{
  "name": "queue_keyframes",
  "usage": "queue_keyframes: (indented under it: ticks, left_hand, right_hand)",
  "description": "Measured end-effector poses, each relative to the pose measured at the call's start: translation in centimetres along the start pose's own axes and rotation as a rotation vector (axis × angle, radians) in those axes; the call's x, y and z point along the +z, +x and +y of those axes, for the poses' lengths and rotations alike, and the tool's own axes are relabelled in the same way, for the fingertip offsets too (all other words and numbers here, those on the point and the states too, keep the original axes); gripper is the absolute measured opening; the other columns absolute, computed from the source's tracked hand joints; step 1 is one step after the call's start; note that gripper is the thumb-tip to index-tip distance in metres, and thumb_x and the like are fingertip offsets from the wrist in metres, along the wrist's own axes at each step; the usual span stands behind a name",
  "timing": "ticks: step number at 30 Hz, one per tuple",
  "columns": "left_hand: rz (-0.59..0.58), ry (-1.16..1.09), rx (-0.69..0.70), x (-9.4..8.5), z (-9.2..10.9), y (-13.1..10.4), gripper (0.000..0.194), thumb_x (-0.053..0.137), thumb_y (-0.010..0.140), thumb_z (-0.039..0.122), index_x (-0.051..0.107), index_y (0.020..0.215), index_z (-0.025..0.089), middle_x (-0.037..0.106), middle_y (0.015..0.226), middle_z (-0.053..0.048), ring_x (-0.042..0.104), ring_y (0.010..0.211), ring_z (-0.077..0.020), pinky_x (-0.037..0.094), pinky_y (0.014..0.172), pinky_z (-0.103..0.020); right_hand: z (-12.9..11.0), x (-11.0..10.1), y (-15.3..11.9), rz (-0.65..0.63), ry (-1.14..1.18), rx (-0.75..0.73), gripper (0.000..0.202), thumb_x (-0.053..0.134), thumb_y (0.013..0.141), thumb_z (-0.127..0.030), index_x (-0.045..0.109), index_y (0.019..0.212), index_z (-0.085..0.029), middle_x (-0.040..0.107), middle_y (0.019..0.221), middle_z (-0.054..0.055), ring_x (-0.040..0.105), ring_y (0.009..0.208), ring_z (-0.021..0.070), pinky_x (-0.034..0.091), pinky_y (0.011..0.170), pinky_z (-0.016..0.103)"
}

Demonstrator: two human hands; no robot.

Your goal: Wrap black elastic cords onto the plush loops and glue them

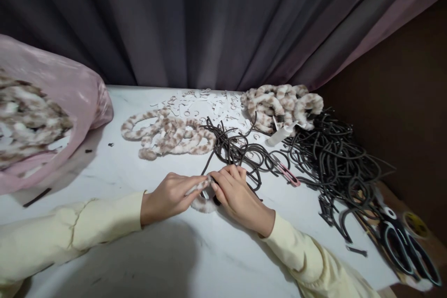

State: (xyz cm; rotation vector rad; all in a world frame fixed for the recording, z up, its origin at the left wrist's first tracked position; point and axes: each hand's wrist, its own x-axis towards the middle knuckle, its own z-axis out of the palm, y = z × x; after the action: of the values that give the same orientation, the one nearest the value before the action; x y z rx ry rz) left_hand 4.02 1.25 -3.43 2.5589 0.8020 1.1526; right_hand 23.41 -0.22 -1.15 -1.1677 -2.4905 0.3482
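My left hand and my right hand meet over the middle of the table, fingertips close together. Between them is a fuzzy fabric tube, white with brown spots, pinched in the left fingers; its lower part curves beneath the hands. The right thumb and fingers close on the tube's end. A dark cord end shows under the right palm, partly hidden, so I cannot tell whether it goes into the tube. Just beyond the hands lie loose black cords and a pile of spotted fuzzy rings.
A pink plastic bag with fuzzy pieces stands left. More fuzzy rings, a small white bottle, a pink hair clip and a black cord heap lie right. Scissors rest near the right corner. White scraps lie behind.
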Motion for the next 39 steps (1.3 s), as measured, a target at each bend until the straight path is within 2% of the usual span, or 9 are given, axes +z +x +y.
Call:
queue_keyframes:
  ticks: [3, 6, 9, 13, 17, 20, 26, 30, 39]
  left_hand:
    - [-0.011, -0.077, -0.125, -0.1, 0.3, 0.2, 0.015, 0.051, 0.086, 0.017, 0.062, 0.096, 0.013, 0.073, 0.078, -0.004, 0.063, 0.052, -0.0087, 0.047, 0.053, -0.015]
    - [-0.128, -0.198, -0.412, -0.5, 0.7, 0.8, 0.016, 0.052, 0.085, 0.022, 0.066, 0.086, 0.013, 0.071, 0.071, -0.002, 0.057, 0.049, -0.0077, 0.042, 0.049, -0.016]
    - [-0.238, -0.372, -0.679, -0.9, 0.9, 1.6, 0.023, 0.051, 0.084, 0.029, 0.064, 0.075, 0.013, 0.067, 0.068, -0.001, 0.056, 0.06, -0.0105, 0.041, 0.056, -0.018]
    - [-0.222, -0.582, -0.886, -1.0, 0.9, 2.4, 0.032, 0.054, 0.081, 0.037, 0.05, 0.06, 0.014, 0.048, 0.056, 0.004, 0.043, 0.054, -0.0082, 0.034, 0.051, -0.019]
    - [-0.198, -0.787, -1.03, -0.8, 0.7, 2.4, 0.041, 0.057, 0.078, 0.039, 0.032, 0.053, 0.017, 0.029, 0.045, 0.008, 0.025, 0.044, -0.0053, 0.021, 0.042, -0.019]
    - [-0.186, -0.862, -1.074, -0.8, 0.7, 2.3, 0.042, 0.059, 0.076, 0.038, 0.031, 0.053, 0.018, 0.028, 0.043, 0.009, 0.022, 0.042, -0.0049, 0.018, 0.041, -0.019]
    - [-0.247, -0.891, -1.056, -0.7, 0.9, 2.2, 0.043, 0.057, 0.077, 0.042, 0.031, 0.054, 0.018, 0.027, 0.045, 0.008, 0.02, 0.043, -0.0052, 0.015, 0.041, -0.019]
    - [-0.311, -0.832, -0.997, -0.7, 1.0, 2.3, 0.042, 0.055, 0.078, 0.044, 0.032, 0.055, 0.018, 0.027, 0.048, 0.008, 0.022, 0.045, -0.0059, 0.017, 0.042, -0.019]
    - [-0.255, -0.632, -0.927, -0.7, 1.0, 2.4, 0.038, 0.053, 0.078, 0.037, 0.031, 0.054, 0.018, 0.029, 0.051, 0.006, 0.028, 0.049, -0.0072, 0.023, 0.046, -0.02]
  right_hand:
    - [0.0, 0.2, -0.1, 0.023, 0.01, -0.006, 0.031, 0.032, 0.095, -0.019, 0.043, 0.124, -0.01, 0.06, 0.091, 0.009, 0.044, 0.088, 0.0219, 0.031, 0.078, 0.036]
    - [0.2, 0.5, -0.2, 0.043, -0.016, -0.033, 0.03, 0.032, 0.096, -0.018, 0.044, 0.122, -0.011, 0.06, 0.089, 0.009, 0.045, 0.087, 0.0214, 0.03, 0.077, 0.036]
    - [0.6, 0.8, -0.2, 0.073, -0.084, -0.067, 0.025, 0.033, 0.096, -0.018, 0.049, 0.113, -0.013, 0.06, 0.088, 0.008, 0.045, 0.085, 0.021, 0.03, 0.077, 0.036]
    - [0.9, 0.7, -0.3, 0.157, -0.221, -0.107, 0.023, 0.037, 0.094, -0.018, 0.049, 0.114, -0.011, 0.059, 0.099, 0.011, 0.045, 0.092, 0.0223, 0.03, 0.079, 0.036]
    - [0.5, 0.0, -0.4, 0.204, -0.331, -0.306, 0.022, 0.038, 0.092, -0.014, 0.054, 0.107, -0.01, 0.059, 0.098, 0.012, 0.046, 0.092, 0.0227, 0.031, 0.078, 0.037]
    - [0.0, -0.2, -0.1, 0.192, -0.361, -0.421, 0.023, 0.036, 0.093, -0.013, 0.059, 0.097, -0.009, 0.06, 0.089, 0.009, 0.047, 0.084, 0.0202, 0.032, 0.074, 0.035]
    - [0.5, 0.2, 0.1, 0.175, -0.291, -0.446, 0.025, 0.037, 0.093, -0.011, 0.06, 0.083, -0.011, 0.062, 0.081, 0.007, 0.046, 0.075, 0.0175, 0.036, 0.07, 0.033]
    - [1.1, 0.4, -0.2, 0.214, -0.094, -0.406, 0.025, 0.035, 0.094, -0.012, 0.059, 0.087, -0.011, 0.064, 0.084, 0.008, 0.048, 0.081, 0.0176, 0.04, 0.074, 0.034]
    - [1.3, 0.7, -0.4, 0.248, 0.244, -0.373, 0.021, 0.04, 0.086, -0.003, 0.058, 0.091, -0.013, 0.064, 0.083, 0.009, 0.052, 0.079, 0.017, 0.049, 0.07, 0.031]
